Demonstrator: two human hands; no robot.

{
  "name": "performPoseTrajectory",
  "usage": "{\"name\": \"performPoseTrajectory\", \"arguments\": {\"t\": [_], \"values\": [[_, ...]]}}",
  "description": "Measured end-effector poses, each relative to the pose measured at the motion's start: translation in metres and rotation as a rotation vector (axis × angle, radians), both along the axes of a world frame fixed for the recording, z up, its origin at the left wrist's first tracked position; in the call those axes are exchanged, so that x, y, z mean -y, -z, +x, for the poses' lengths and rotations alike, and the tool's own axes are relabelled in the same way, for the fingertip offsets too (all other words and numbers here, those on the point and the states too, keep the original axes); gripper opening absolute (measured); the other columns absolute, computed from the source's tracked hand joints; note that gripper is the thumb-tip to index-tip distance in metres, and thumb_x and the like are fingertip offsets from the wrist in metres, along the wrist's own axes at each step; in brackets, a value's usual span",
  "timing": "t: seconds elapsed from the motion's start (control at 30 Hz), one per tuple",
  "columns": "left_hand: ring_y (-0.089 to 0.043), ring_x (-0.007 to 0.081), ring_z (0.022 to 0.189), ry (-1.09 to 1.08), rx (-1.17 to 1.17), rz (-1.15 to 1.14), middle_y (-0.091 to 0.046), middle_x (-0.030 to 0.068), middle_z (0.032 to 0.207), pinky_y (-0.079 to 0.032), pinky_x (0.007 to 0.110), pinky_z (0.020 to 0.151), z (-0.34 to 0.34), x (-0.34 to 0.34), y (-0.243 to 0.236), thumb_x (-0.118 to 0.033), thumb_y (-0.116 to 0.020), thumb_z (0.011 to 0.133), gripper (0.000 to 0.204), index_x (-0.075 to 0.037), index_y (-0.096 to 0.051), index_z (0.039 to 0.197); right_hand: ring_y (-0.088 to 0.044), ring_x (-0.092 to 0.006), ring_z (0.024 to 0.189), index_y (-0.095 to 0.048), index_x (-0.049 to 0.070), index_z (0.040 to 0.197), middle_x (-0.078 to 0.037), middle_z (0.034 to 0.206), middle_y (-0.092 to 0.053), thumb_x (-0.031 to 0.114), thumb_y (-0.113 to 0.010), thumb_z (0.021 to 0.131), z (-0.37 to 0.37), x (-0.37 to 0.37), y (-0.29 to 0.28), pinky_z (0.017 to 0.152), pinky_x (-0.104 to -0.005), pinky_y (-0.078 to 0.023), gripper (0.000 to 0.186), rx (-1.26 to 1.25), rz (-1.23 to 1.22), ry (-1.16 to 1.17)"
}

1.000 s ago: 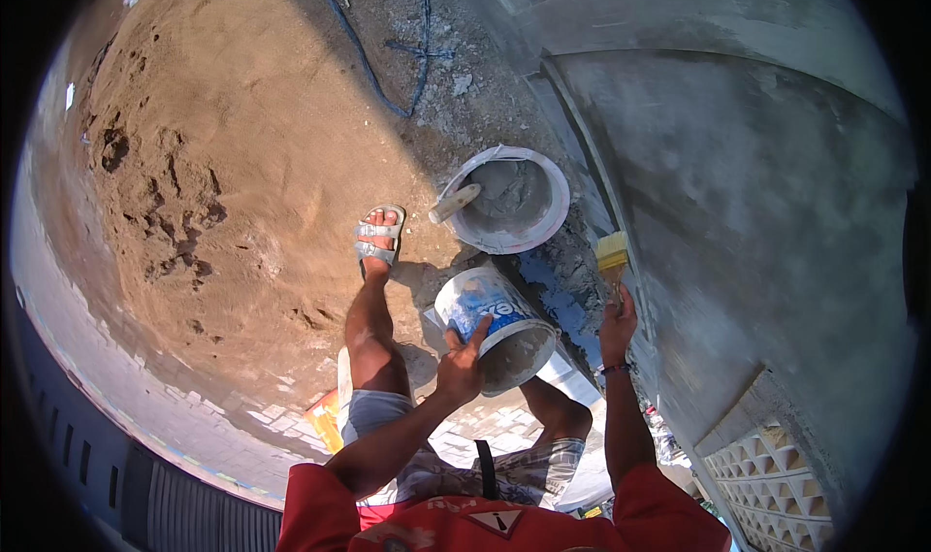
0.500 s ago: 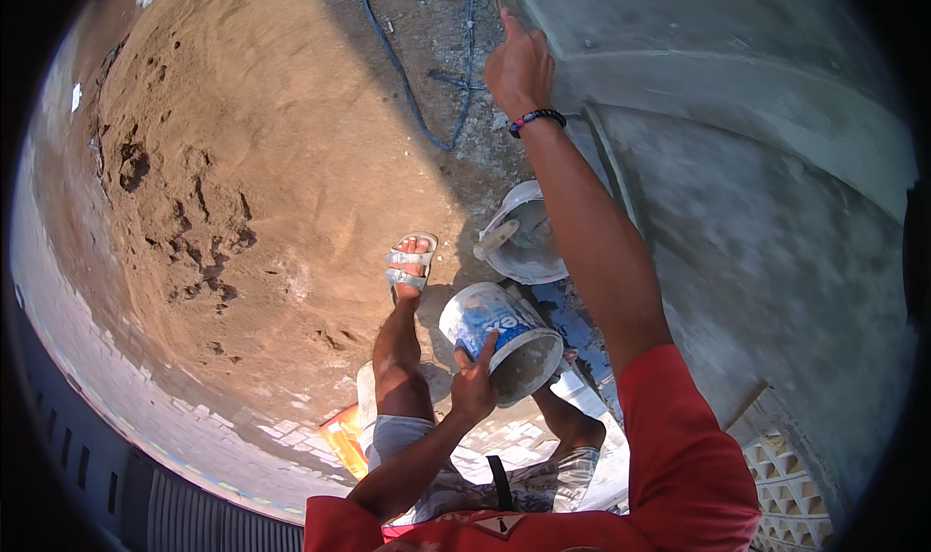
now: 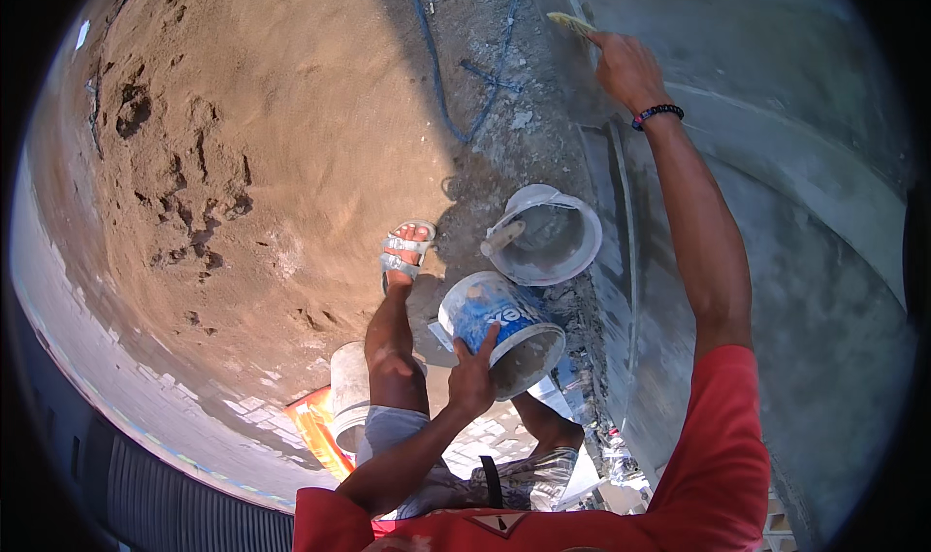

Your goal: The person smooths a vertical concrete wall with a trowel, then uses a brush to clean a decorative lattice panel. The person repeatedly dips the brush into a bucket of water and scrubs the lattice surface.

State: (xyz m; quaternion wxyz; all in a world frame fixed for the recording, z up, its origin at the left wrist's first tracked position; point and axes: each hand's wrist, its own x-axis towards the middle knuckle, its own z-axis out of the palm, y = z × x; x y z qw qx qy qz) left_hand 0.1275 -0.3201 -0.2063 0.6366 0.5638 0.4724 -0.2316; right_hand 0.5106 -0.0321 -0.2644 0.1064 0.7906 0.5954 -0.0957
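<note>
Where the grey wall [image 3: 776, 261] fills the frame's right side, the right hand [image 3: 626, 67] is closed around a pale brush [image 3: 570, 22] whose handle is hidden, bristles pointing left against the wall. Lower down, the left hand [image 3: 472, 377] grips a tilted blue bucket [image 3: 499, 331], its mouth facing lower right and contents unclear, beside a grey tub [image 3: 548, 234] with a tool inside.

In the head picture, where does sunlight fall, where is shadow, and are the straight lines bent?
Head view: strong sun on the sand; the grey wall and both buckets lie in shade; the wall's straight edges curve toward the black fisheye rim; the right hand looks sharp.
</note>
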Motion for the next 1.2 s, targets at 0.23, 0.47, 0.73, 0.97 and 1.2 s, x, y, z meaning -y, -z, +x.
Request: {"name": "performPoseTrajectory", "arguments": {"t": [0.23, 0.47, 0.73, 0.97, 1.2], "values": [[-0.063, 0.0483, 0.078, -0.021, 0.011, -0.038, -0.028, 0.0381, 0.129, -0.053, 0.049, 0.070, -0.001, -0.001, -0.001, 0.005, -0.058, 0.071, 0.091, -0.034, -0.024, 0.146, -0.060, -0.0402, 0.092, -0.059, 0.009, 0.122, -0.023, 0.097, -0.065, 0.003, -0.047, 0.082, 0.006, -0.003, 0.002, 0.082, -0.0493, -0.047, 0.043, 0.085, -0.136, -0.100], [-0.060, 0.0494, 0.092, -0.036, -0.062, -0.106, -0.026, 0.0333, 0.133, -0.053, 0.048, 0.079, 0.003, -0.008, -0.005, 0.004, -0.061, 0.073, 0.091, -0.035, -0.024, 0.146, -0.062, -0.0402, 0.091, -0.064, 0.007, 0.105, -0.023, 0.093, -0.065, 0.012, -0.050, 0.083, -0.004, 0.012, 0.006, 0.081, -0.0493, -0.049, 0.027, 0.128, -0.311, -0.057], [-0.063, 0.0485, 0.075, -0.111, 0.015, -0.026, -0.024, 0.0410, 0.132, -0.053, 0.049, 0.067, 0.005, -0.001, -0.004, 0.007, -0.057, 0.070, 0.093, -0.035, -0.024, 0.146, -0.062, -0.0406, 0.094, -0.067, 0.000, 0.099, -0.025, 0.100, -0.064, 0.018, -0.052, 0.081, 0.004, -0.023, -0.022, 0.082, -0.0478, -0.049, 0.029, 0.065, -0.312, -0.062], [-0.063, 0.0486, 0.076, -0.106, -0.015, -0.051, -0.023, 0.0415, 0.134, -0.054, 0.049, 0.066, 0.008, 0.000, -0.006, 0.008, -0.056, 0.070, 0.094, -0.036, -0.024, 0.146, -0.061, -0.0406, 0.096, -0.066, -0.001, 0.101, -0.025, 0.100, -0.065, 0.021, -0.054, 0.081, -0.003, -0.029, -0.014, 0.085, -0.0474, -0.048, 0.031, 0.029, -0.406, 0.016], [-0.063, 0.0488, 0.080, -0.095, -0.048, -0.080, -0.020, 0.0407, 0.138, -0.054, 0.047, 0.068, 0.011, -0.006, -0.007, 0.007, -0.058, 0.071, 0.094, -0.037, -0.024, 0.146, -0.060, -0.0387, 0.100, -0.065, 0.006, 0.113, -0.023, 0.104, -0.065, 0.013, -0.050, 0.081, -0.019, -0.004, -0.022, 0.089, -0.0434, -0.046, 0.036, -0.117, -0.488, 0.033]]}}
